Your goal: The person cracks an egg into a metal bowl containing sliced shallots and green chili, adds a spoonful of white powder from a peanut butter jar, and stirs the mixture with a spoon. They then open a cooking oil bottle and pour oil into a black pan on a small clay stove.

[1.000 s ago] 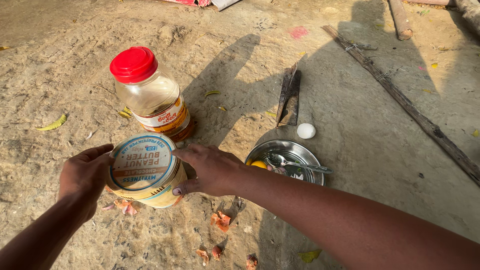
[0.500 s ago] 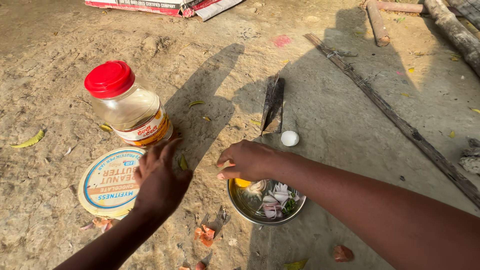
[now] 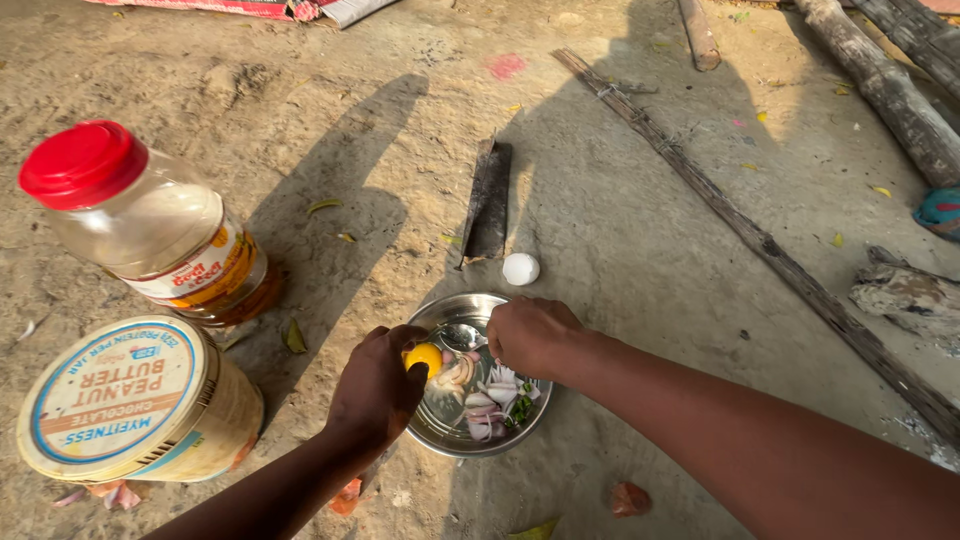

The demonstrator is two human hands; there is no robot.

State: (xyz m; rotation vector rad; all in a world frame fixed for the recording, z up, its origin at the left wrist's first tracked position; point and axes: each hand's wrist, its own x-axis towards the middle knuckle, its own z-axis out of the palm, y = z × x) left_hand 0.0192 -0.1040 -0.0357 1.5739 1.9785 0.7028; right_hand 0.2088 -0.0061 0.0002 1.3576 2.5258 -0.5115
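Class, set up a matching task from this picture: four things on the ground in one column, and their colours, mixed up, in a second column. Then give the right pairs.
Things:
1. Bottle cap
2. Egg
3. Yolk
4. Bowl

Colours:
A. silver
B. yellow
C. red
D. white

Pairs: 1-C, 2-D, 3-B, 4-A

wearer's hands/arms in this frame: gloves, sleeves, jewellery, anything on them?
Nothing worn that shows. The left hand and right hand are bare: no gloves, no rings visible on the fingers. Both forearms are uncovered as far as the frame edge, with no sleeve cuffs, watch, bangles or bands at the wrists. No markings or bandages can be made out; the right forearm lies partly in shadow.
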